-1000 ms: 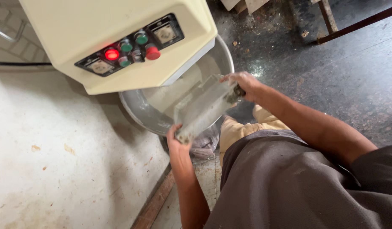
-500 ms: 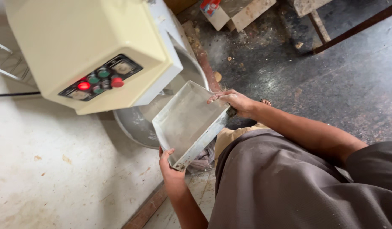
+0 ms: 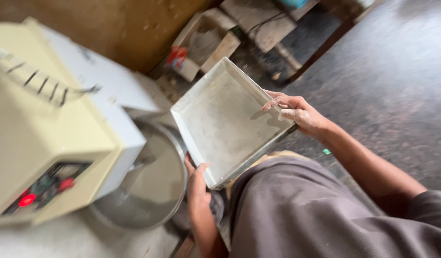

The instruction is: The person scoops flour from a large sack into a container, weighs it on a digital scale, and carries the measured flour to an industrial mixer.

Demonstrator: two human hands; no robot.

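Observation:
I hold a square, flour-dusted metal tray [image 3: 223, 122] with both hands. It is empty and faces up towards me. My left hand [image 3: 197, 180] grips its near left corner. My right hand [image 3: 297, 113] grips its right edge, fingers lying inside the rim. The tray hangs just to the right of a round steel mixer bowl [image 3: 153, 191], over my lap.
A cream mixer housing [image 3: 48, 138] with red and green buttons [image 3: 43, 188] stands at the left above the bowl. Wooden boxes and planks [image 3: 208, 40] lie on the dark floor [image 3: 392, 91] behind. A pale dusty floor patch is at the bottom left.
The tray has tipped from edge-on over the bowl to flat and face up, and has come away to the right of the bowl. The view has swung to the right.

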